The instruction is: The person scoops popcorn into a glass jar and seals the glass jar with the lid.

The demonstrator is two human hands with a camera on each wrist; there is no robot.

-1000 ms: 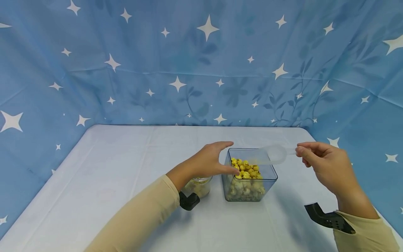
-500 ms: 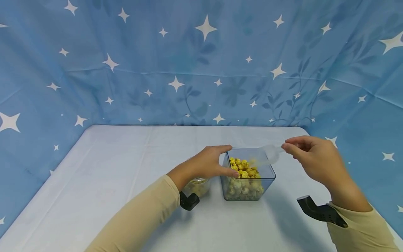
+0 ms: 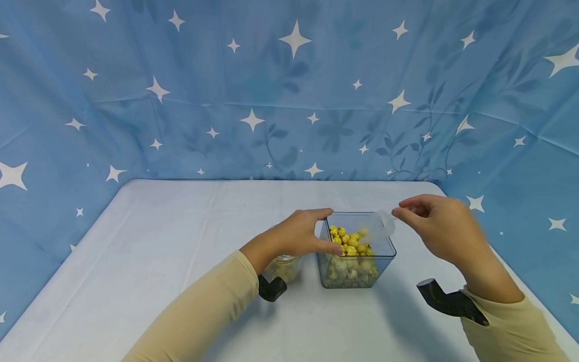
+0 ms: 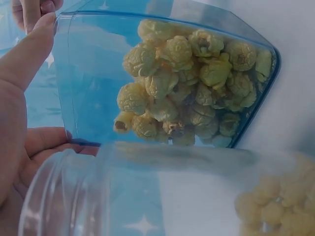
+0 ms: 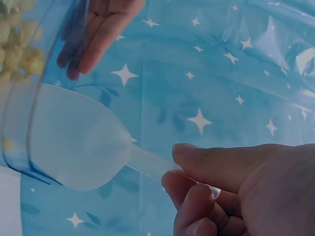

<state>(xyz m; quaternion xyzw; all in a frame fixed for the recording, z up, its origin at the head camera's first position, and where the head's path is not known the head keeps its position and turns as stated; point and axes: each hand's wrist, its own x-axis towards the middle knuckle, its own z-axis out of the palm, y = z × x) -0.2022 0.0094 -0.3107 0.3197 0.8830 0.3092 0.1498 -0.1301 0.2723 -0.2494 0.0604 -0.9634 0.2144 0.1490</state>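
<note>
A clear bluish plastic container (image 3: 383, 262), part filled with yellow popcorn (image 3: 347, 239), stands on the table right of centre. My left hand (image 3: 296, 234) grips its left side, thumb at the near rim corner and fingers at the far one. Between thumb and fingers of my right hand (image 3: 445, 229) is the handle of a translucent white scoop (image 5: 78, 137). The scoop's bowl dips over the container's right rim, tilted down to the left against the popcorn. Under my left wrist sits a clear jar (image 3: 288, 269) with popcorn in it, partly hidden by that hand.
A white cloth covers the table (image 3: 181, 226). Behind and at both sides hangs a blue curtain (image 3: 217, 90) with white stars. Black camera mounts (image 3: 452, 301) stick out from both wrists.
My right hand has moved left and brought the scoop from above the container's right rim down into the popcorn. My left hand has closed in slightly onto the container's rim.
</note>
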